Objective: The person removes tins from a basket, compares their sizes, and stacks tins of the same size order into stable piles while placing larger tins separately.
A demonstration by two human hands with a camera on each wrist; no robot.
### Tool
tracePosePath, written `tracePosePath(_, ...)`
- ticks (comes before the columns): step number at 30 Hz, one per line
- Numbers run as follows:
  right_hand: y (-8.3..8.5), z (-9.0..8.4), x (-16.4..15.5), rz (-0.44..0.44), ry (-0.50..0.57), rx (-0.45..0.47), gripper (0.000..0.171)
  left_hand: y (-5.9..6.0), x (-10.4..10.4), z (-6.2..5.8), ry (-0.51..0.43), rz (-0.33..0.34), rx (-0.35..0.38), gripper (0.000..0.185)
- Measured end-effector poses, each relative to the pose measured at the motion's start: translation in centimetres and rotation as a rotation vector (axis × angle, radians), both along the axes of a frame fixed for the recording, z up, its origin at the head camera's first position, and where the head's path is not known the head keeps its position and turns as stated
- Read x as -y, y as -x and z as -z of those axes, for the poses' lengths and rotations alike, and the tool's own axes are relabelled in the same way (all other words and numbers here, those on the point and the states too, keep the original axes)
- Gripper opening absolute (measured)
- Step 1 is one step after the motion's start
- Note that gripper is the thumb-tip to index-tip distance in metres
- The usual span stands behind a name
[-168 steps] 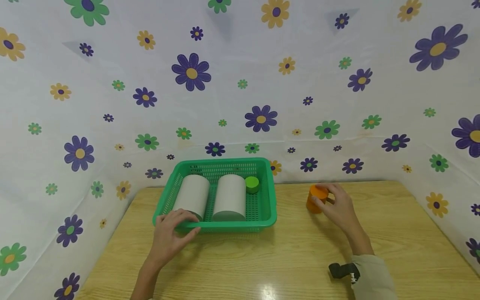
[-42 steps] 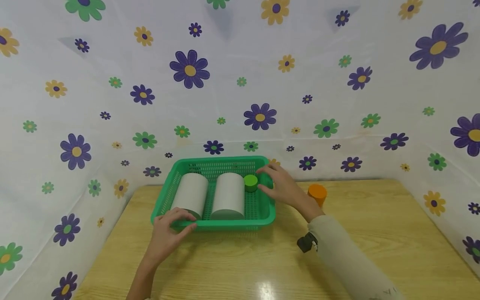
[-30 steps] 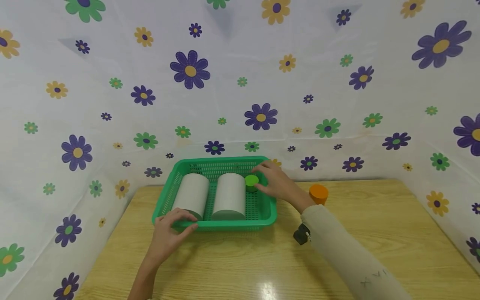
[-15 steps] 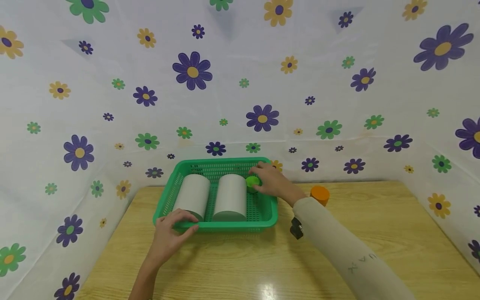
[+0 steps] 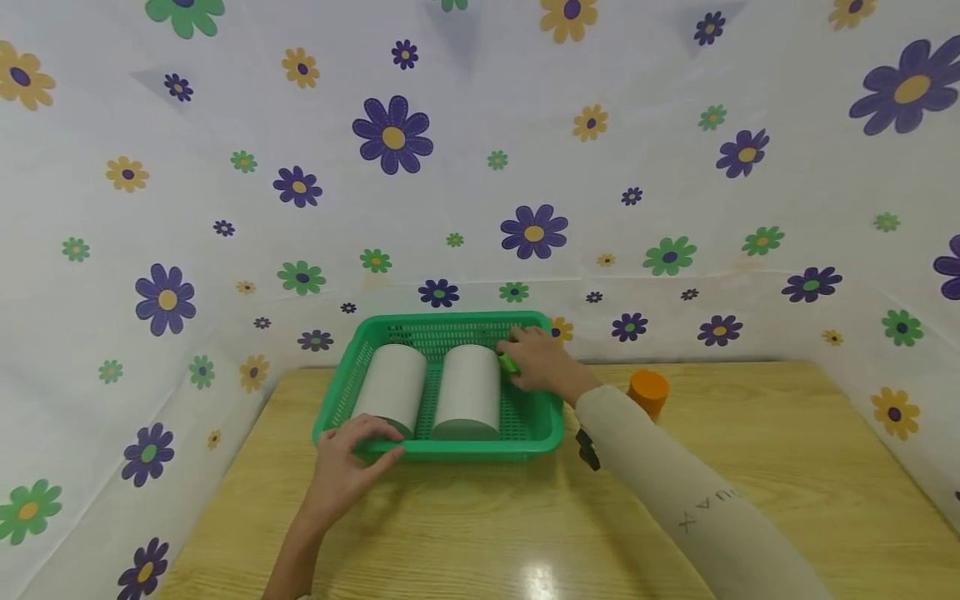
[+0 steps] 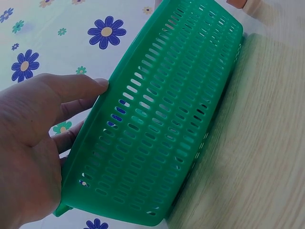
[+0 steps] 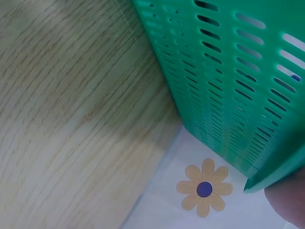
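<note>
Two hands on the job. Nearest, the left hand rests on the front rim of the green basket on the wooden counter, fingers relaxed over the edge and thumb against the outer wall. Inside the basket, two white cylinders lie side by side. Further back, the right hand reaches into the far right corner and pinches the small green block, mostly hidden by its fingers. An orange block stands on the counter, off to the right of the basket.
</note>
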State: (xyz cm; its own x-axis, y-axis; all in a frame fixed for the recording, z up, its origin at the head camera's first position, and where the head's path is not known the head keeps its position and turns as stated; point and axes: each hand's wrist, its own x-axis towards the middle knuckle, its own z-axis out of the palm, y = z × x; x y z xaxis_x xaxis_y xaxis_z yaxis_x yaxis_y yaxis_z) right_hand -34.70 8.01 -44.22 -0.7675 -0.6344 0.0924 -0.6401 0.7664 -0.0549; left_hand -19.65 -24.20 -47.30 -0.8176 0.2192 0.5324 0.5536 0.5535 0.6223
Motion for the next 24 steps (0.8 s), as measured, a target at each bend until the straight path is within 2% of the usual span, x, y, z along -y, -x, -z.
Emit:
tracePosePath(6,0.0,0.1,0.4,0.023,-0.11,0.007,0.058,0.0,-0.1,0.1,0.001,0.0,0.01,0.024)
tracePosePath(11,0.3,0.2,0.9,0.038,-0.144,0.017,0.063,-0.1,0.1,0.0,0.006,-0.012,0.01,0.024)
tracePosePath(19,0.4,0.0,1.1,0.05,-0.282,0.027,0.062,-0.1,0.0,0.0,0.007,-0.018,0.021,0.024)
tracePosePath(24,0.3,-0.1,1.3,0.051,-0.294,0.037,0.057,-0.1,0.0,-0.1,0.013,-0.021,0.018,0.023)
